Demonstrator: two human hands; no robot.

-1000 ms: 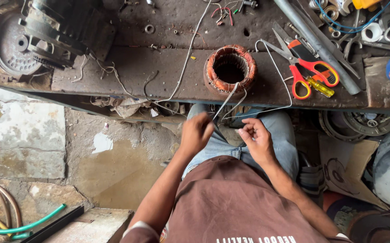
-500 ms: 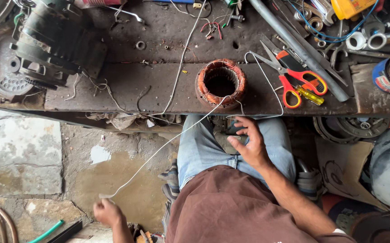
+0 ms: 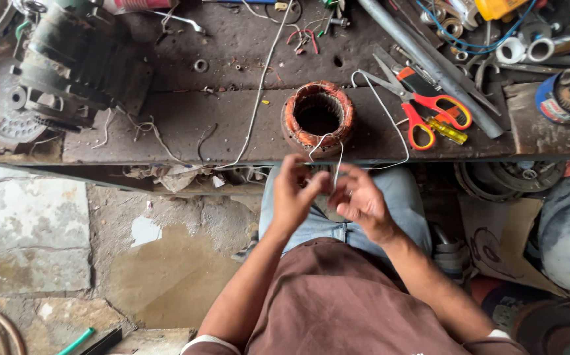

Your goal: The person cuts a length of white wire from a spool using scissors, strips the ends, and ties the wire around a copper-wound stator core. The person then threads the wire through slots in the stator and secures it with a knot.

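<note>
Together, a thin white string is pinched between the fingertips of the left hand and the right hand. Just beyond the fingers, a copper-wound motor coil is seen on the workbench; red scissors lie farther right.

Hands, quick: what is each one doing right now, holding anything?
Left hand: fingers pinched on the thin white string that runs up to the copper-wound stator.
Right hand: fingers curled at the same string; a firm grip cannot be told.
</note>
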